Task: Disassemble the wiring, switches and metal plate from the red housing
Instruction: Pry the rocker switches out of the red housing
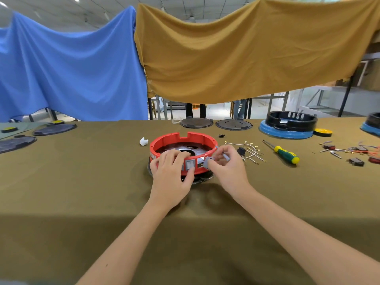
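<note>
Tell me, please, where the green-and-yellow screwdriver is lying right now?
In the head view the screwdriver lies on the table to the right of the red housing, just beyond the loose white wires.

Red housing (pixel 183 140) centre frame, grey switch (pixel 190 164) in its front wall. Olive-brown table cloth (pixel 82 182). Blue drape (pixel 72 68) upper left, mustard drape (pixel 246 54) upper right. Green-yellow handled screwdriver (pixel 284 154) right.
</note>
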{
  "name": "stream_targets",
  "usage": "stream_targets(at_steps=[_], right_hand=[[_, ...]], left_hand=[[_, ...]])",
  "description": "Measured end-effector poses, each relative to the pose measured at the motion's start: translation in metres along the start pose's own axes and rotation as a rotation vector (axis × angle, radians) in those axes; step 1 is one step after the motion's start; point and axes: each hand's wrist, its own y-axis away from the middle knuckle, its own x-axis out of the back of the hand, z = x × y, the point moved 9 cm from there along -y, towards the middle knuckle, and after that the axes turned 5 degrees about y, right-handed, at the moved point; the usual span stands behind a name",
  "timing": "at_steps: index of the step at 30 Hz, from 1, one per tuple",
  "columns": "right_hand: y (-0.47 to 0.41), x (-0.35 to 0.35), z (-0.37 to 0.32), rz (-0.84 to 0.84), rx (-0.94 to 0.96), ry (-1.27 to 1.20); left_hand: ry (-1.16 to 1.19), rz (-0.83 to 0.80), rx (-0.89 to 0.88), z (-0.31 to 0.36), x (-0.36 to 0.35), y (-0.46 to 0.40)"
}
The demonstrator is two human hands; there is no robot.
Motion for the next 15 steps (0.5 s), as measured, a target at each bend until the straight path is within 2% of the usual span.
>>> stream_targets(at_steps=[5,8,10,15], right_hand=[[0.004,0.003,0.012,-0.039,-0.069,-0.289],[-0.001,0.009,0.013,-0.041,-0.062,-0.327],[-0.008,0.018,0.013,-0.024,-0.039,-0.289],[-0.030,0.049,0.026,0.049,-0.011,0.075]], left_hand=[[-0.012,-0.014,0.003,0.000,-0.002,-0.001],[-0.019,-0.010,-0.008,0.000,-0.001,-0.001],[-0.021,-0.002,-0.028,0.001,-0.001,-0.001],[-0.025,0.019,-0.035,0.002,0.000,-0.001]])
